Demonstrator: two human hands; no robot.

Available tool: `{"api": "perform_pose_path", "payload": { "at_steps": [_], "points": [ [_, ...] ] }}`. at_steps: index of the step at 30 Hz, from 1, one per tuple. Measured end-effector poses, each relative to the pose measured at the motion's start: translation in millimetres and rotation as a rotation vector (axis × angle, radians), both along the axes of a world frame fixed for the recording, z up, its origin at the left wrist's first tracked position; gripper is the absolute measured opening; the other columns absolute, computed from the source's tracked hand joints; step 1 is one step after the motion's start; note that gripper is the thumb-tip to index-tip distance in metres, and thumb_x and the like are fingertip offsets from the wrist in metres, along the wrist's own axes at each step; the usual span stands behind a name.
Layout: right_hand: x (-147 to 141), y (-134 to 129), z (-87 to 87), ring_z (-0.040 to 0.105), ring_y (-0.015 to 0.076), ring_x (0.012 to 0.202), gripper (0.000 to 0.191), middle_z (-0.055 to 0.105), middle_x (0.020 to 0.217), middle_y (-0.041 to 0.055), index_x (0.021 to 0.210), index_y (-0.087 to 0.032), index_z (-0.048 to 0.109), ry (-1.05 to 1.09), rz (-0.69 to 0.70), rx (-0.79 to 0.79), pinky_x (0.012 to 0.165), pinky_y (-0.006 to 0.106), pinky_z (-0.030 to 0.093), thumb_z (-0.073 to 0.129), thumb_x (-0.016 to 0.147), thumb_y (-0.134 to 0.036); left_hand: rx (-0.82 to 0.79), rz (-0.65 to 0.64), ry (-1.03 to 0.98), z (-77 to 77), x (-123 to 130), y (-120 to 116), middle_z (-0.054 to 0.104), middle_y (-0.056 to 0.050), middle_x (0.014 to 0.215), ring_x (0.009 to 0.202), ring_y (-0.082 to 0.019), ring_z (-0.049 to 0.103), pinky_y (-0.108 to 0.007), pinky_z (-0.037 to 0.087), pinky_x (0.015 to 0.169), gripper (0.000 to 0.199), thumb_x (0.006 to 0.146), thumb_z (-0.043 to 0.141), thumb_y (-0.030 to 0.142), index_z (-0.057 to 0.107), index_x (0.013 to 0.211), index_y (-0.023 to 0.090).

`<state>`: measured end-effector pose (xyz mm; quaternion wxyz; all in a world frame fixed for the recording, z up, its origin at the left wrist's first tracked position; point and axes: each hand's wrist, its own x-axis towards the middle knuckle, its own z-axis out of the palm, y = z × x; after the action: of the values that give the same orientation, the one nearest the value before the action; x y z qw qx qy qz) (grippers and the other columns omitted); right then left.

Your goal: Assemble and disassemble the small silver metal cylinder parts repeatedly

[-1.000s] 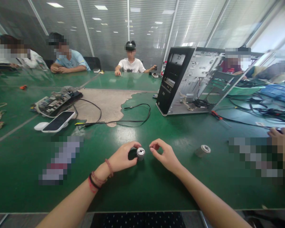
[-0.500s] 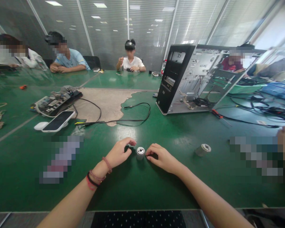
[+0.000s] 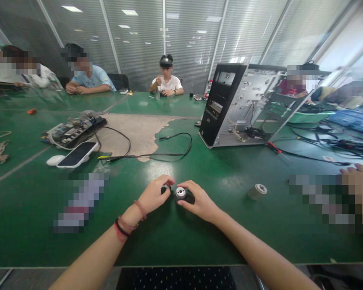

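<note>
A small metal cylinder with a silver top (image 3: 180, 192) stands upright on the green table (image 3: 157, 241), in front of me. My right hand (image 3: 196, 197) has its thumb and fingers around the cylinder's right side. Just left of the cylinder is my left hand (image 3: 157, 194), its thumb and fingertips pinched on a tiny dark piece (image 3: 170, 187) too small to name. A second metal cylinder (image 3: 257, 191) lies tilted farther right.
An open computer case (image 3: 220, 104) stands behind on the right, a screwdriver (image 3: 275, 148) beside it. Black cable (image 3: 181, 153), a phone (image 3: 78, 154) and a circuit assembly (image 3: 75, 129) lie left. Another person's hand (image 3: 361, 185) is at the right edge.
My right hand has moved left and closed around the cylinder. The fingers of my left hand have come together on the small dark piece. The view has shifted slightly.
</note>
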<state>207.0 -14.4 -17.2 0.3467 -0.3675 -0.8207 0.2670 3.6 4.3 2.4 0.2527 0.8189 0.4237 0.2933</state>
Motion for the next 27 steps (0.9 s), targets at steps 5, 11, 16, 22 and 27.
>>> {"api": "perform_pose_path", "payload": {
  "at_steps": [5,11,16,22,27],
  "points": [
    [-4.8,0.9,-0.2,0.055,0.0207,0.092,0.027,0.059,0.098,0.005,0.102,-0.021,0.055,0.009,-0.022,0.001,0.083,0.036,0.044,0.065,0.077,-0.025,0.047,-0.003,0.057,-2.0,-0.2,-1.7,0.062,-0.003,0.092,0.086,-0.017,0.059,-0.029,0.048,0.081,0.023,0.079,0.046,0.008,0.056,0.096,0.018],
    [7.6,4.9,13.1,0.054,0.022,0.095,0.026,0.058,0.099,0.0059,0.102,-0.022,0.055,0.011,-0.098,0.099,0.084,0.037,0.044,0.063,0.078,-0.025,0.104,-0.003,0.132,-3.5,-2.3,-1.1,0.061,-0.004,0.093,0.087,-0.018,0.059,-0.03,0.047,0.081,0.022,0.08,0.046,0.009,0.055,0.097,0.019],
    [59.1,19.7,36.3,0.053,0.0248,0.097,0.029,0.055,0.101,0.0078,0.107,-0.023,0.057,-0.088,-0.313,0.231,0.087,0.04,0.042,0.061,0.08,-0.029,0.132,-0.001,0.153,-2.7,-5.0,-0.5,0.061,-0.004,0.092,0.086,-0.018,0.059,-0.029,0.047,0.08,0.021,0.08,0.045,0.009,0.056,0.096,0.019],
    [155.4,39.3,39.7,0.054,0.0265,0.094,0.031,0.056,0.094,0.0084,0.102,-0.022,0.062,-0.343,-0.647,0.232,0.087,0.041,0.042,0.061,0.076,-0.039,0.155,-0.025,0.163,-0.9,-3.3,-3.7,0.061,-0.004,0.091,0.086,-0.018,0.058,-0.029,0.046,0.079,0.021,0.08,0.045,0.009,0.056,0.093,0.019],
    [214.0,49.5,13.9,0.059,0.0265,0.09,0.035,0.063,0.094,0.0092,0.098,-0.019,0.063,-0.49,-0.766,0.05,0.083,0.038,0.044,0.058,0.071,-0.041,0.149,-0.025,0.165,-2.3,-1.8,-5.2,0.061,-0.003,0.09,0.083,-0.017,0.058,-0.028,0.046,0.078,0.023,0.077,0.046,0.007,0.057,0.093,0.02]
  ]
}}
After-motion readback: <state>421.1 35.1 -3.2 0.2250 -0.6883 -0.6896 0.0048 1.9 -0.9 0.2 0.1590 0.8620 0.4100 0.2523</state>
